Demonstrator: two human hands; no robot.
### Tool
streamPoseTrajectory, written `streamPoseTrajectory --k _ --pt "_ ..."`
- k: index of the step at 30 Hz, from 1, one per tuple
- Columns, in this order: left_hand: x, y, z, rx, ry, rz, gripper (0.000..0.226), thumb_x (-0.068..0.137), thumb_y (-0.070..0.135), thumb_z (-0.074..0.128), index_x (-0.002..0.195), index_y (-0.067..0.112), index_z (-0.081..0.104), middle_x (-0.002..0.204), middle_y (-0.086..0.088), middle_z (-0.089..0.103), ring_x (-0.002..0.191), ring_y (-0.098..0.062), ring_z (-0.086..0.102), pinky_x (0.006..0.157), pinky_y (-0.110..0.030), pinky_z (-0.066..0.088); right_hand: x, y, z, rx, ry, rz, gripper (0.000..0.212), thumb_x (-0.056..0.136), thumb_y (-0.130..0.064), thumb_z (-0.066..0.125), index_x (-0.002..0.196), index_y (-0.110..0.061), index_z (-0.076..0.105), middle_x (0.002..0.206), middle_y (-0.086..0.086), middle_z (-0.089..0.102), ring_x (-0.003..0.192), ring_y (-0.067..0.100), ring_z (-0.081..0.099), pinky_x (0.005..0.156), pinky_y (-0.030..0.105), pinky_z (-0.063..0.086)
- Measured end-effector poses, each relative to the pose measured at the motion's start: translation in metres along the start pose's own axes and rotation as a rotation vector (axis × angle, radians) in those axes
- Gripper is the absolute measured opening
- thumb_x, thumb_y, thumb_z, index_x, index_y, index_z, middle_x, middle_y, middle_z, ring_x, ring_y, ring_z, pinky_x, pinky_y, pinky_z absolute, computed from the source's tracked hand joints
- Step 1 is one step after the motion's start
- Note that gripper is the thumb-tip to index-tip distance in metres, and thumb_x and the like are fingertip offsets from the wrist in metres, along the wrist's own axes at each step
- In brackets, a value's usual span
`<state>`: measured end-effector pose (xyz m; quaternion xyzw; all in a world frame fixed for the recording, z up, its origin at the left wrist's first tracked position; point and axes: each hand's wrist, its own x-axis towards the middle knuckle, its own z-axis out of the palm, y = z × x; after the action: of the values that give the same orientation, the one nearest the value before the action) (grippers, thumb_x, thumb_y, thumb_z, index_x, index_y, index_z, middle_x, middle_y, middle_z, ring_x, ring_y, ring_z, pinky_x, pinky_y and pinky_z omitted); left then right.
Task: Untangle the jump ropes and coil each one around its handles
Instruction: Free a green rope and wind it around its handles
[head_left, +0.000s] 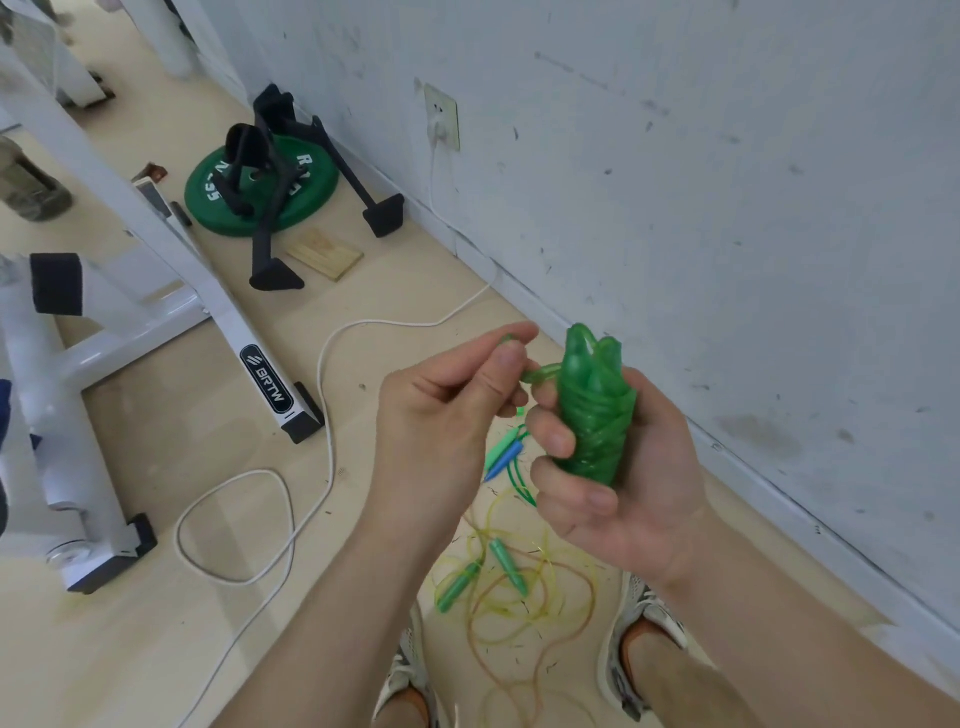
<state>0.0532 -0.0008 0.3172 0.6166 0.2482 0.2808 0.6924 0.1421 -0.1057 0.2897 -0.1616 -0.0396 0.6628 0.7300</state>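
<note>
My right hand (613, 467) grips a green jump rope bundle (597, 410), its cord wound tightly around both handles, held upright. My left hand (447, 410) pinches the loose end loop of that green cord (543, 373) between thumb and fingers, just left of the bundle. On the floor below lie tangled ropes: a yellow cord (519, 608) with two green handles (506, 564), a brownish cord (483, 654), and a light green and a blue handle (501, 454) partly hidden behind my hands.
A white cable (322, 395) runs from a wall socket (441, 117) across the floor. A white gym frame (197, 291) stands left, with a green weight plate (260, 192) and black stand behind. The wall is close on the right. My shoes (639, 623) flank the ropes.
</note>
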Motion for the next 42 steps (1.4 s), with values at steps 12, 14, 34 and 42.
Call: streamPoseTrajectory --k 12,14,34,42 --pt "-0.010 0.009 -0.003 0.544 0.009 0.453 0.030 0.083 0.007 0.068 0.109 0.023 0.068 0.087 0.013 0.069 0.084 0.001 0.063 0.077 -0.015 0.047 0.002 -0.002 0.012 -0.217 0.277 -0.063 0.028 0.064 -0.036 0.063 0.068 -0.009 0.058 0.057 0.007 0.054 0.027 0.017 0.037 0.034 0.015 0.027" --pt "-0.011 0.014 0.000 0.399 0.008 0.322 0.033 0.083 0.000 0.069 0.104 0.025 0.069 0.072 0.013 0.068 0.071 -0.001 0.064 0.071 -0.017 0.049 0.002 -0.001 0.012 -0.210 0.269 -0.059 0.027 0.065 -0.035 0.063 0.068 -0.009 0.058 0.057 0.008 0.054 0.027 0.018 0.038 0.035 0.015 0.027" --pt "-0.011 0.015 -0.006 0.554 0.063 0.394 0.025 0.076 -0.006 0.073 0.086 0.017 0.075 0.078 0.006 0.070 0.075 -0.008 0.065 0.071 -0.020 0.051 0.007 0.006 0.008 -0.214 0.288 -0.001 0.030 0.078 -0.037 0.060 0.084 -0.007 0.057 0.059 0.010 0.052 0.029 0.020 0.038 0.031 0.017 0.033" --pt "-0.004 0.017 -0.018 0.155 -0.017 0.033 0.023 0.073 -0.008 0.075 0.085 0.010 0.068 0.075 -0.004 0.072 0.072 -0.013 0.067 0.071 -0.024 0.055 0.007 0.003 0.001 -0.340 0.336 0.008 0.026 0.081 -0.037 0.055 0.074 -0.012 0.058 0.060 0.013 0.055 0.029 0.019 0.040 0.039 0.019 0.016"
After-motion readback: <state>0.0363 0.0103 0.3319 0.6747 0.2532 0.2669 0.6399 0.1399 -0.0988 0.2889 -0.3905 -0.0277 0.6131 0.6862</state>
